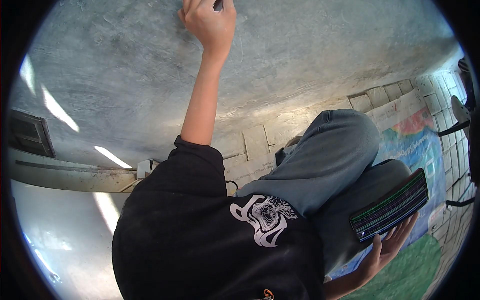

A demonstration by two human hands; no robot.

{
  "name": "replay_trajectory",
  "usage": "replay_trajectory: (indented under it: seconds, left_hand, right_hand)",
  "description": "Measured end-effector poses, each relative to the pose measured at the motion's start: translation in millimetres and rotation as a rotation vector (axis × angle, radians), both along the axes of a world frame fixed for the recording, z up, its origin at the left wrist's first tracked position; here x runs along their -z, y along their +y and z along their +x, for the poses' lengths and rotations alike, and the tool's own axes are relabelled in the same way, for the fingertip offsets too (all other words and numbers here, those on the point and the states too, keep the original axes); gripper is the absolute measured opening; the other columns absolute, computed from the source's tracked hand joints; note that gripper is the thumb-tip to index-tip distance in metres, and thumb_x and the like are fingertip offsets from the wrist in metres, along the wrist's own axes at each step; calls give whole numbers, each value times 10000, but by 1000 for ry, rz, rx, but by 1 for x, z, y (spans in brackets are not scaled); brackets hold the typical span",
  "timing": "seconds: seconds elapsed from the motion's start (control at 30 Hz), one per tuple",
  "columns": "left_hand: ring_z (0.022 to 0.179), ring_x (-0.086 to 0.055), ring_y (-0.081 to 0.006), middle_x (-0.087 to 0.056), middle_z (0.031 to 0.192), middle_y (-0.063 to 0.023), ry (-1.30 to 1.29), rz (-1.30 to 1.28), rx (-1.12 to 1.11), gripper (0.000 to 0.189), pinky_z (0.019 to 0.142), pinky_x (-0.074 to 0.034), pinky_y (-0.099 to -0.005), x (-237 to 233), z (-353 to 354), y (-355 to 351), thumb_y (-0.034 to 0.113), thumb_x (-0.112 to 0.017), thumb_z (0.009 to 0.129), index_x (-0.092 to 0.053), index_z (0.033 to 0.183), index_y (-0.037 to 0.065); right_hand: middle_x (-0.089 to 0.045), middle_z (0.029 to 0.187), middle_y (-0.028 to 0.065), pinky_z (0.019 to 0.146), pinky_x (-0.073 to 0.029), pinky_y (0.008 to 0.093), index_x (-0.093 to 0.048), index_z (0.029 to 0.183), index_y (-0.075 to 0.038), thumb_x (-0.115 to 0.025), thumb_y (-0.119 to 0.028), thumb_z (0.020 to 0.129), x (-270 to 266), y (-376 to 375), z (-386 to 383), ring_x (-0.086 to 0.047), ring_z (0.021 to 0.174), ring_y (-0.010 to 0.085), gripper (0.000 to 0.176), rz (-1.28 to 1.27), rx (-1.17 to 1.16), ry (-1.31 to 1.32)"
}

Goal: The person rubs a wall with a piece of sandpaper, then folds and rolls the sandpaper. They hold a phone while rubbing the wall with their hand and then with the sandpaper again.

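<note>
Against the grey wall, at the top edge of the view, my left hand point(212, 20) has its fingers curled round a small dark thing, mostly hidden and cut off by the frame. My right hand point(387, 250) is at the lower right, its fingers stretched and spread beside the lower edge of a phone point(390, 205). The phone lies tilted on my bent leg, its dark screen showing green and white lines. The right fingertips meet or nearly meet the phone's edge; whether they touch it I cannot tell.
A printed sheet point(410, 135) covers part of the brick floor point(255, 142) beneath my legs. Dark thin legs of some object point(455, 129) stand at the right edge. A dark framed opening point(30, 134) is at the left.
</note>
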State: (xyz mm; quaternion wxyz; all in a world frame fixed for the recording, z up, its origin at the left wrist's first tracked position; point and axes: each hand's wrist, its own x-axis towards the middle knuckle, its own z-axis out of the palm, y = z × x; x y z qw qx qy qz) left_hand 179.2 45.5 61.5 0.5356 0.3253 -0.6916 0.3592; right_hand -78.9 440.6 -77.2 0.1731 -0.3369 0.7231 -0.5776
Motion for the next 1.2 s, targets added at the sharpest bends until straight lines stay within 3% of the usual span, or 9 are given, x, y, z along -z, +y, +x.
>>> replay_trajectory:
  seconds: [0.53,0.83,0.9,1.2]
  left_hand:
    - [676,-535,-180,-618,709,-32,14,15,10,50,639,-421,-315,0,-1,1,61,-724,759,-694,792,38]
    - [682,-542,-184,-620,711,-27,4,-4,-32,49,637,-426,-319,1,0,-2,70,-725,760,-695,789,43]
    - [683,-543,-185,-620,712,-27,-2,-12,-24,50,638,-427,-320,1,2,-3,74,-725,761,-695,788,44]
    - [666,-545,-183,-619,700,-28,9,-26,-9,51,631,-429,-314,2,0,-4,75,-729,759,-698,789,47]
  right_hand:
    - [-279,1466,226,1120,-175,463,-242,1460,-40,-684,-320,747,1,-4,3,-252,1372,323,884,9,50,-43]
    - [-237,1493,200,1137,-126,484,-218,1479,-125,-737,-287,681,8,-4,7,-194,1393,347,966,-9,-29,98]
    - [-230,1502,183,1136,-152,475,-201,1482,-122,-747,-254,677,3,-11,14,-199,1395,338,982,77,108,80]
    - [-199,1518,174,1130,-209,422,-203,1479,-110,-729,-63,723,8,-22,20,-230,1389,298,922,90,169,179]
